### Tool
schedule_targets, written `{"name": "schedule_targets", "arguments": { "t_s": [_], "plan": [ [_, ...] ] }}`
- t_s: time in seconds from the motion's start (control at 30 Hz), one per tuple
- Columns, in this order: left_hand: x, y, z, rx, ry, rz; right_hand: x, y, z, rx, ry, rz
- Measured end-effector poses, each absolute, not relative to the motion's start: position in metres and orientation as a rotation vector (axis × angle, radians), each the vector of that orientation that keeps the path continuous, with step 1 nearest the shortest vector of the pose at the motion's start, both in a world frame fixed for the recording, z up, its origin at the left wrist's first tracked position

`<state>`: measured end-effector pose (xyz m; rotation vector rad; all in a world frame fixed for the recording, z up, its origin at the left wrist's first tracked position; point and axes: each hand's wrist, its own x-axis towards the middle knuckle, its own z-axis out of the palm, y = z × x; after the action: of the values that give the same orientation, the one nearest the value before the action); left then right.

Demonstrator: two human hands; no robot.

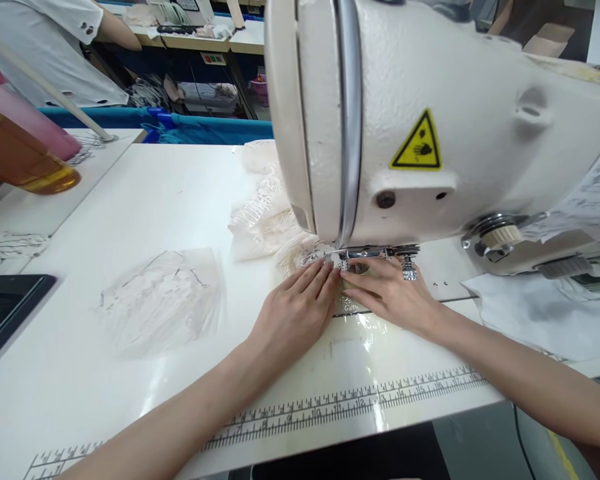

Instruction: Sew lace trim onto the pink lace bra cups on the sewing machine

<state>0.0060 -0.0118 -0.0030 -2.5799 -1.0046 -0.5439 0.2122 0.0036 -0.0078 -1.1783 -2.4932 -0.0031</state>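
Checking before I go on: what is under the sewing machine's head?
The presser foot, part of the pale lacy fabric, and the fingertips of the left hand and right hand. What lies beneath the hands is covered.

We hold our bare left forearm (195, 400) and right forearm (520, 370) angled forward and inward, wrists nearly straight. Our left grip (300, 300) lies palm down, fingers extended close together; our right grip (393, 290), also palm down, points leftward with fingers parted, both sets of fingertips near each other.
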Motion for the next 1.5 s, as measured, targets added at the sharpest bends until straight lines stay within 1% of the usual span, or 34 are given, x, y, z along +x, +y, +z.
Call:
{"name": "schedule_targets", "arguments": {
  "t_s": [0.23, 0.77, 0.97, 1.3, 1.43, 1.5],
  "plan": [
    [0.008, -0.009, -0.003, -2.533, -1.025, -0.545, 0.209, 0.002, -0.007, -1.223, -2.478, -0.210],
    [0.009, -0.006, -0.004, -2.574, -1.114, -0.564, 0.206, 0.002, -0.011, -1.233, -2.491, -0.463],
    [0.009, -0.006, -0.004, -2.584, -1.146, -0.530, 0.213, 0.008, -0.013, -1.161, -2.347, -0.399],
    [0.011, -0.012, -0.005, -2.535, -1.155, -0.471, 0.218, 0.018, -0.009, -1.247, -2.302, -0.098],
    [0.004, -0.022, 0.009, -2.499, -1.108, -0.366, 0.222, 0.015, -0.011, -1.235, -2.267, -0.072],
    [-0.009, -0.027, 0.021, -2.438, -1.280, -0.331, 0.224, 0.015, -0.011, -1.227, -2.271, -0.037]
  ]
}}
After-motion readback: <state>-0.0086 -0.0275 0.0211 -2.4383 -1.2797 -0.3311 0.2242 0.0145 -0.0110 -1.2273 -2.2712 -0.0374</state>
